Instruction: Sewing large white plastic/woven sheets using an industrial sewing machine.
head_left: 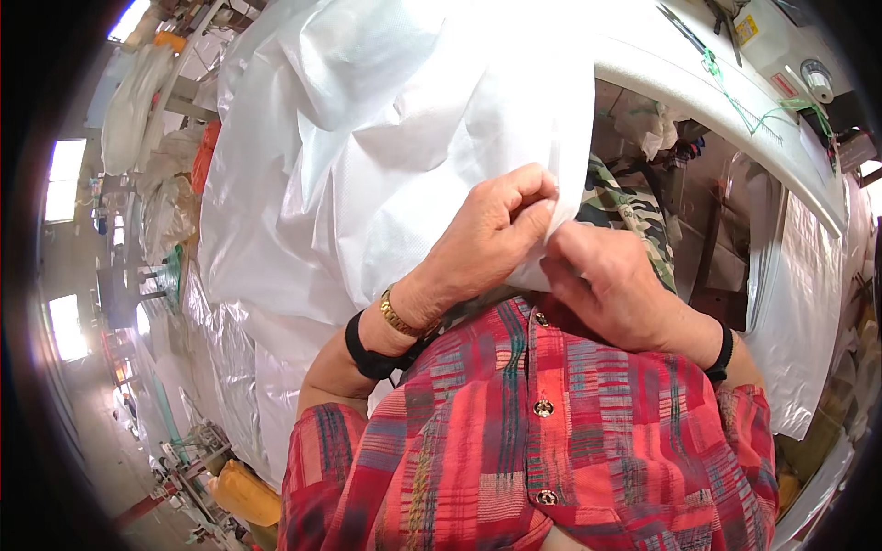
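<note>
A large sheet of white woven plastic fabric [395,138] drapes over my lap and runs up onto the table, full of loose folds. My left hand [487,230] pinches its right-hand edge between thumb and curled fingers. Just to the right and slightly lower, my right hand [611,275] is closed at the same edge, with fingertips bent inward against the fabric. The two hands nearly touch. What lies between the right fingertips is partly hidden, but the sheet's edge runs into them.
A white table [661,69] curves along the top right, bearing a dark pointed tool [684,29], green thread [726,87] and a pale machine [781,41]. More white sheeting [795,321] hangs at the right. At the lower left lies a yellow-orange bundle [246,493].
</note>
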The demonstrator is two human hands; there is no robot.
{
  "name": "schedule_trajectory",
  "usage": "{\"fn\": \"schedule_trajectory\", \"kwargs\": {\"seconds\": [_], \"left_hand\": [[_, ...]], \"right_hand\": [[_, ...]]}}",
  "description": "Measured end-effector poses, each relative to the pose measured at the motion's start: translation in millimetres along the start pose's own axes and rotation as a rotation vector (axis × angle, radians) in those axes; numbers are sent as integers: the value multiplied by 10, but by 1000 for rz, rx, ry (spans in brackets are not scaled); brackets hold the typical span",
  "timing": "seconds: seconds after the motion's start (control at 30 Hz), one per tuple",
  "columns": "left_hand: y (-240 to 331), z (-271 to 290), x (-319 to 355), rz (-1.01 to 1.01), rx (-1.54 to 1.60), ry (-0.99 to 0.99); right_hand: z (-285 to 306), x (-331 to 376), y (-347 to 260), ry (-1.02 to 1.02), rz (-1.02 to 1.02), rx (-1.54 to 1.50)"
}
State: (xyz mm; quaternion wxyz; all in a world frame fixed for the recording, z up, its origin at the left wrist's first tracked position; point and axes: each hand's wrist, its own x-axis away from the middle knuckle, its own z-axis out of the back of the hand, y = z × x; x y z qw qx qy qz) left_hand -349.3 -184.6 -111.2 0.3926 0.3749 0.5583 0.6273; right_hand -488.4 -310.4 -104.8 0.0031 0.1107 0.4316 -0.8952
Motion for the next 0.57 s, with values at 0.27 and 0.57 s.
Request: {"fn": "schedule_trajectory", "kwargs": {"seconds": [0.27,0.57], "left_hand": [[125,171,129,98,83,222],[1138,533,-28,-153,-644,130]], "right_hand": [[92,-229,122,-51,349,-145],[-1052,-1920,646,437,-73,-960]]}}
